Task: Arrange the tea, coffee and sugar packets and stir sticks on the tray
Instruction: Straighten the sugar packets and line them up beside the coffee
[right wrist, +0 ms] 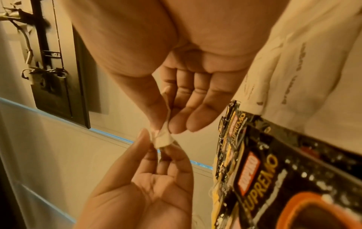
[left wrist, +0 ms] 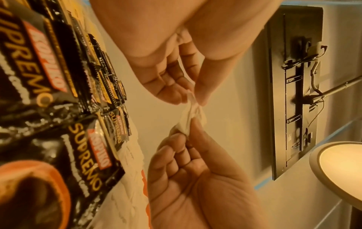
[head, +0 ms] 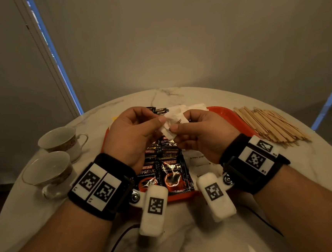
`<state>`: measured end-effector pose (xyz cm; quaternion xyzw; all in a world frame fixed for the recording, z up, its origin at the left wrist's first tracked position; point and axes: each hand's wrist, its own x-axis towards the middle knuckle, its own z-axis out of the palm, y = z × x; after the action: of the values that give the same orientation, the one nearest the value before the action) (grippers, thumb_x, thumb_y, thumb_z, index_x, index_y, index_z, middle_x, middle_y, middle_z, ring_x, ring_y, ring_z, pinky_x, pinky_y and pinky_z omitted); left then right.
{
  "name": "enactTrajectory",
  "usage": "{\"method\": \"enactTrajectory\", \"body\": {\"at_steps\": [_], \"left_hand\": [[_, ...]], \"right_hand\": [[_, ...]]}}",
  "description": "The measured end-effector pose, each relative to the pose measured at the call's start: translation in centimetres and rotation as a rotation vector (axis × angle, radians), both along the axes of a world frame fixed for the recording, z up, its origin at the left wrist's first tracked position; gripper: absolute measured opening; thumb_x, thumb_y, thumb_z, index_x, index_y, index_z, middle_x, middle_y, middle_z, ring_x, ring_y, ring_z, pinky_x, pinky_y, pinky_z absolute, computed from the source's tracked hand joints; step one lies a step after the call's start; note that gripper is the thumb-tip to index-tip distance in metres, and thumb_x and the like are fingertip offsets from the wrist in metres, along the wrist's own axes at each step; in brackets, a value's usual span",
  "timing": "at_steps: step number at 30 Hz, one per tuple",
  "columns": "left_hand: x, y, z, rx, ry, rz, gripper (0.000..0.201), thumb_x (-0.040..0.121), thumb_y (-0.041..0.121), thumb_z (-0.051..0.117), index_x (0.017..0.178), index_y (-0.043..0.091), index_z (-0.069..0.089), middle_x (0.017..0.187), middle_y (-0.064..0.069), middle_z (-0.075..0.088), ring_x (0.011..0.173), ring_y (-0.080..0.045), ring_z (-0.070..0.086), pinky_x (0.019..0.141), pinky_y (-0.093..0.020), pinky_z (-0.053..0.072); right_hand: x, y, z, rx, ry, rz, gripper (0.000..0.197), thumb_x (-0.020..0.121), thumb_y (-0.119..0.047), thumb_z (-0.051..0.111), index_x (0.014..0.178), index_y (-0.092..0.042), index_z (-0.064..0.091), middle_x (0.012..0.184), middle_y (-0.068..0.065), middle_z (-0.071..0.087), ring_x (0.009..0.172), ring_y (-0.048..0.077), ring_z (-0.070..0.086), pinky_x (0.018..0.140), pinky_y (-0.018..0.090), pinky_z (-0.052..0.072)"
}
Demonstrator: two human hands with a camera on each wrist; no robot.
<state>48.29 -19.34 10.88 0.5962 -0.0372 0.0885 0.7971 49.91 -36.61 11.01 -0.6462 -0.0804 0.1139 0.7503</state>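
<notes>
Over the red tray point(head: 230, 116), both hands pinch one small crumpled white sugar packet point(head: 169, 123) between them. My left hand point(head: 160, 123) pinches its left end between thumb and fingers, and my right hand point(head: 178, 122) pinches the other end. The left wrist view shows the left hand point(left wrist: 190, 97) above the packet point(left wrist: 191, 114); the right wrist view shows the right hand point(right wrist: 165, 124) pinching the packet point(right wrist: 163, 138). Black coffee packets point(head: 164, 166) lie in overlapping rows on the tray, white sugar packets point(head: 202, 162) beside them. Wooden stir sticks point(head: 271, 124) lie heaped on the table right of the tray.
Two empty teacups point(head: 60, 139) point(head: 48, 172) stand on the round marble table point(head: 191, 244) left of the tray. More white packets point(head: 191, 107) lie at the tray's far edge. A wall rises close behind the table.
</notes>
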Motion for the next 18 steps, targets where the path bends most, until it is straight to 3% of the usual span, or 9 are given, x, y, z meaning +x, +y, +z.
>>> {"method": "enactTrajectory", "body": {"at_steps": [4, 9, 13, 16, 18], "left_hand": [[-0.44, -0.30, -0.14, 0.104, -0.002, -0.075, 0.025, 0.083, -0.013, 0.070, 0.078, 0.011, 0.067, 0.090, -0.012, 0.074, 0.087, -0.027, 0.075, 0.072, -0.033, 0.061], [-0.16, 0.06, -0.40, 0.201, 0.019, -0.004, 0.033, 0.086, -0.011, 0.069, 0.076, 0.018, 0.080, 0.090, -0.010, 0.078, 0.084, -0.027, 0.072, 0.067, -0.029, 0.057], [-0.01, 0.47, -0.30, 0.295, 0.033, 0.060, 0.031, 0.087, -0.003, 0.072, 0.089, 0.026, 0.083, 0.095, -0.008, 0.080, 0.091, -0.045, 0.073, 0.080, -0.047, 0.062], [-0.34, 0.54, 0.20, 0.399, -0.005, 0.085, 0.031, 0.087, 0.004, 0.074, 0.093, 0.033, 0.083, 0.099, 0.002, 0.080, 0.084, -0.034, 0.076, 0.075, -0.043, 0.063], [-0.60, 0.39, 0.46, 0.408, -0.016, 0.056, 0.029, 0.088, 0.004, 0.075, 0.098, 0.030, 0.082, 0.104, 0.002, 0.079, 0.082, -0.028, 0.077, 0.069, -0.037, 0.061]], "right_hand": [[-0.06, 0.33, -0.17, 0.119, 0.041, -0.024, 0.022, 0.092, -0.007, 0.069, 0.113, -0.001, 0.066, 0.088, 0.010, 0.074, 0.073, 0.019, 0.068, 0.066, 0.028, 0.058], [-0.45, 0.52, -0.26, 0.021, -0.021, -0.023, 0.004, 0.091, -0.014, 0.072, 0.094, -0.012, 0.070, 0.084, 0.002, 0.073, 0.070, 0.013, 0.067, 0.064, 0.026, 0.054], [-0.31, 0.18, 0.05, -0.024, -0.064, -0.057, 0.006, 0.093, -0.012, 0.071, 0.091, -0.006, 0.070, 0.072, 0.000, 0.070, 0.057, 0.008, 0.062, 0.053, 0.020, 0.051], [-0.01, -0.30, 0.18, -0.036, -0.067, -0.085, 0.017, 0.097, -0.018, 0.066, 0.088, -0.005, 0.071, 0.065, -0.005, 0.068, 0.057, 0.008, 0.062, 0.056, 0.022, 0.053], [0.06, -0.40, 0.12, -0.029, -0.080, -0.106, 0.020, 0.099, -0.019, 0.064, 0.090, -0.003, 0.072, 0.064, -0.004, 0.067, 0.057, 0.009, 0.061, 0.056, 0.023, 0.053]]}}
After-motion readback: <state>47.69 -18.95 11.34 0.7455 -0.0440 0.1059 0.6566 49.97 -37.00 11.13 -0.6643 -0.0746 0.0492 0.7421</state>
